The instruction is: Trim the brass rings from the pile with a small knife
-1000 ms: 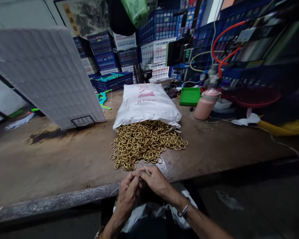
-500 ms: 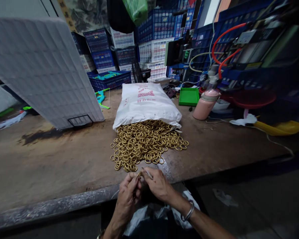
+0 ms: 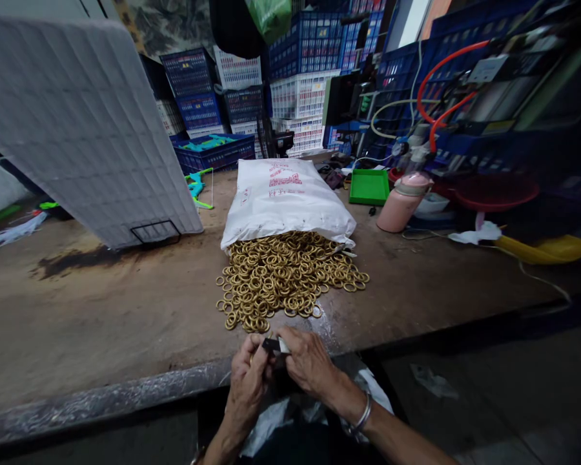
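My left hand [image 3: 246, 374] is closed at the table's front edge, thumb against fingers, pinching a gold-coloured ring [image 3: 251, 359] that is mostly hidden. My right hand [image 3: 307, 361] is closed around a small flat blade-like tool [image 3: 272, 345], dark at the left end and pale near my fingers. Its dark end reaches the left fingertips; whether it touches the ring I cannot tell. Just beyond both hands lies a heap of gold-coloured rings [image 3: 275, 278], spilling from the mouth of a white sack [image 3: 290, 203] with red print.
A padded whitish panel [image 3: 91, 135] leans at the left. To the right stand a green tray [image 3: 369, 187], a pink bottle [image 3: 401, 206] and a yellow scoop-like item [image 3: 547, 250]. Stacked blue and white crates [image 3: 303, 97] fill the back. The wooden table [image 3: 126, 310] ends before my body.
My right hand has turned, and the flat dark-and-pale tool now shows between the hands. The ring seen at my fingertips before is now mostly covered. The view has shifted slightly.
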Action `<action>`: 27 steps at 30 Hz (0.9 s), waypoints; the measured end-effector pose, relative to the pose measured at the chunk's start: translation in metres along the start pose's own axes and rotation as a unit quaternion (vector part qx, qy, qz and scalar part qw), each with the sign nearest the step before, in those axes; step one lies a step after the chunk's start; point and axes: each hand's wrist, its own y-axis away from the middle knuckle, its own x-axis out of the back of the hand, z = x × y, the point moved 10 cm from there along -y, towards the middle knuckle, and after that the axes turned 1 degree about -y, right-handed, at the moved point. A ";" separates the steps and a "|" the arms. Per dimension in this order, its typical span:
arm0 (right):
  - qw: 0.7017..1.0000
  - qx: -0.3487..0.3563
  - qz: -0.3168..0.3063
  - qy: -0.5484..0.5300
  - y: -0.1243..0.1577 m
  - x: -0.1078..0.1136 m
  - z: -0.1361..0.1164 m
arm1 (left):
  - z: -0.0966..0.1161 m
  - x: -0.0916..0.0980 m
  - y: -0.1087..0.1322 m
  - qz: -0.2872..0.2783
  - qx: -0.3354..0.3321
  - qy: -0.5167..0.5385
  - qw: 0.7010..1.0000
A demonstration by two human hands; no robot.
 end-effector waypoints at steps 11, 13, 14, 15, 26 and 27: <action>0.999 -0.022 -0.030 0.024 0.001 -0.001 -0.006 | 0.002 0.005 0.003 0.008 -0.015 -0.059 0.998; 0.998 -0.026 -0.045 0.027 0.002 -0.002 -0.008 | 0.005 0.007 0.003 0.009 -0.037 -0.079 0.996; 0.998 -0.026 -0.050 0.028 0.002 -0.003 -0.008 | 0.006 0.008 0.004 0.010 -0.050 -0.088 0.995; 0.998 -0.025 -0.052 0.028 0.003 -0.004 -0.008 | 0.008 0.009 0.005 0.009 -0.063 -0.097 0.993; 0.982 -0.136 0.077 0.103 -0.005 0.044 0.057 | -0.003 -0.006 0.020 -0.060 0.041 0.023 0.997; 0.977 -0.157 0.101 0.102 -0.004 0.054 0.066 | -0.006 -0.007 0.018 -0.068 0.059 0.044 0.995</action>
